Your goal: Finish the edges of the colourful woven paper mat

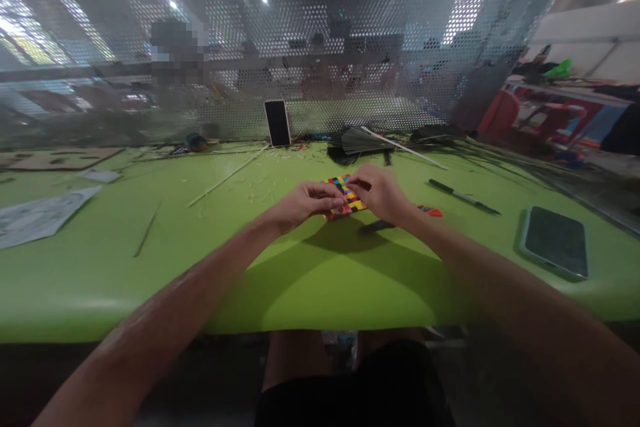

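Note:
A small flat piece with a multicoloured checkered pattern (356,203) in red, yellow, blue and black lies on the green table between my hands. My left hand (315,200) is closed at its left side, thumb and fingers pinched over the edge. From the right, my right hand (380,190) reaches onto the piece with its fingertips pinched together at the surface. Whatever those fingertips hold is too small to make out. Under my right wrist lies a tool with a red-orange handle (433,211), partly hidden by the arm.
A phone (554,243) rests at the right, near a dark pen (464,197). Another phone (277,123) leans upright against the perforated metal screen (240,90). Dark strips (363,140) and thin sticks lie toward the back. A printed sheet (47,213) is at the left.

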The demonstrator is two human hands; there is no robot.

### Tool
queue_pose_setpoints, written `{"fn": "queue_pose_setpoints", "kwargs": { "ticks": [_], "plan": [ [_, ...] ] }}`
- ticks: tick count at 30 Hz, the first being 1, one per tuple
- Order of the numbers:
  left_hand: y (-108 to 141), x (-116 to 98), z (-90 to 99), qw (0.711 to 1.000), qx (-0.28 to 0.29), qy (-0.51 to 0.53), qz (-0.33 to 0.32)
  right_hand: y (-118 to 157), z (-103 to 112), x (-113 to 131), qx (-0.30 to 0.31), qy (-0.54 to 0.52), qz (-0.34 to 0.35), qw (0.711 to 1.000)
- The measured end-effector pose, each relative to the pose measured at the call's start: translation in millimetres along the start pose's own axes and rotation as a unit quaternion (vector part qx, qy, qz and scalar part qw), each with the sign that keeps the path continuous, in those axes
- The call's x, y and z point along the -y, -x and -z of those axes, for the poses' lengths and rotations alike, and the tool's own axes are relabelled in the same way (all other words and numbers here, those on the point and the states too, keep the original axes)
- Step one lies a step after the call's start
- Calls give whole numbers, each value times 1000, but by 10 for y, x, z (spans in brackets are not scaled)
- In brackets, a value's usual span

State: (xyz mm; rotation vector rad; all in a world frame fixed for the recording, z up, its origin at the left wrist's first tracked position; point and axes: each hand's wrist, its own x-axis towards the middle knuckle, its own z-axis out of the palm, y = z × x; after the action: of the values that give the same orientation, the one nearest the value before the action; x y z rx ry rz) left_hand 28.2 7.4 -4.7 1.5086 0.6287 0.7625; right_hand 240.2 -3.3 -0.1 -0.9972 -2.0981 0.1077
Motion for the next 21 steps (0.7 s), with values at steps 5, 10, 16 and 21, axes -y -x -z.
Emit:
{"fn": "queue_pose_setpoints", "kwargs": {
  "ticks": [5, 10, 16, 21],
  "plan": [
    [-42, 10, -6, 992, -105, 36, -58, 55, -170, 71, 114, -57, 45, 991],
    [-113, 122, 53, 976, -159, -79, -129, 63, -177, 123, 116, -70, 78, 988],
    [-152, 221, 155, 969, -92, -187, -133, 11, 12, 105, 46, -25, 39, 998],
    [-97, 83, 120, 935, -25, -309, -172, 11, 35, 152, 34, 17, 68, 997]
  ]
}}
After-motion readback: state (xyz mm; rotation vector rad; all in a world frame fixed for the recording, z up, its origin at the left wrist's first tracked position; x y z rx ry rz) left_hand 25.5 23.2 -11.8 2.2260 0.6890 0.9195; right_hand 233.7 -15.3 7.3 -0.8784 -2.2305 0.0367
